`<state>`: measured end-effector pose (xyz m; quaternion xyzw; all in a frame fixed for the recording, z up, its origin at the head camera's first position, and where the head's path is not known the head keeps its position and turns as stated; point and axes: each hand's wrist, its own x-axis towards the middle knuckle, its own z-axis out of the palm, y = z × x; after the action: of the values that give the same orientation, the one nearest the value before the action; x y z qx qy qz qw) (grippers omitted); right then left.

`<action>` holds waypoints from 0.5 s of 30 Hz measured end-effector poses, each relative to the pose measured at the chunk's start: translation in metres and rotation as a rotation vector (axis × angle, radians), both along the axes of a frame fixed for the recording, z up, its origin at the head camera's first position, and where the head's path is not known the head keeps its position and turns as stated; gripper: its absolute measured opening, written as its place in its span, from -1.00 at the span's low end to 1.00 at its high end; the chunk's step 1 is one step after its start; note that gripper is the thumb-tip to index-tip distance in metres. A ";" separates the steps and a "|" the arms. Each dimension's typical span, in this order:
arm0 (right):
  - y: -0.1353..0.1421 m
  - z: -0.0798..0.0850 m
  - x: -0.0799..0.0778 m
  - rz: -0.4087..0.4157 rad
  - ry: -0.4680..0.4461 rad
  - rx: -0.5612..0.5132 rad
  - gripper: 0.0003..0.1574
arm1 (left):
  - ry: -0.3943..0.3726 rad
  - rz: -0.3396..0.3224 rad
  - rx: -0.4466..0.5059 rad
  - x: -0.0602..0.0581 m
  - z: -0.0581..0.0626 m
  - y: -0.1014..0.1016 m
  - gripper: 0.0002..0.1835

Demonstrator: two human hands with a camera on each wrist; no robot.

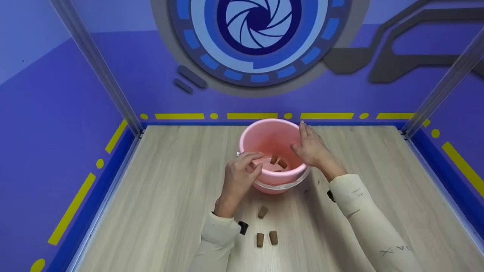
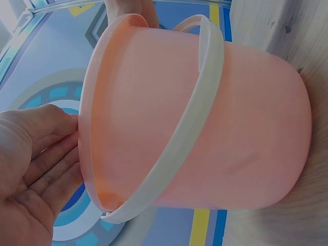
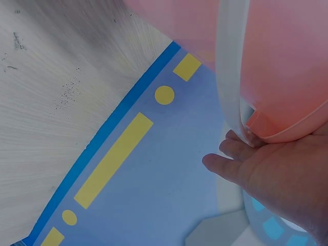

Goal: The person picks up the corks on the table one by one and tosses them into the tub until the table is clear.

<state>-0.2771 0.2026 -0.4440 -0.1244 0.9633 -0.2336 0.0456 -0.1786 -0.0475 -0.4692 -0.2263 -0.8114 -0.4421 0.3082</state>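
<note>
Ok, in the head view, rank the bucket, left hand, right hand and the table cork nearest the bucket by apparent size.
1. Pink bucket
2. Left hand and right hand: too alike to rank
3. Cork

The pink bucket (image 1: 264, 139) leaves room from above, while 3 brown plugs (image 1: 273, 237) obstruct the table (image 1: 170, 189) before it.

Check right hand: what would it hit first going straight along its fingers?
Likely the blue back wall. In the head view the right hand points past the pink bucket toward it, nothing visible between; depth unclear.
</note>
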 end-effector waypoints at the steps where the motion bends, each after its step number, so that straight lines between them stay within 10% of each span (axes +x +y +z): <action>1: 0.000 0.000 0.000 -0.002 -0.003 0.002 0.11 | 0.003 0.000 0.002 0.000 0.000 0.000 -0.73; 15: -0.001 0.000 0.000 -0.009 -0.002 0.006 0.12 | 0.048 -0.033 0.038 0.002 -0.002 0.002 -0.73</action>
<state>-0.2768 0.2020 -0.4441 -0.1197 0.9645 -0.2308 0.0458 -0.1765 -0.0457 -0.4716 -0.2444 -0.7913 -0.4571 0.3244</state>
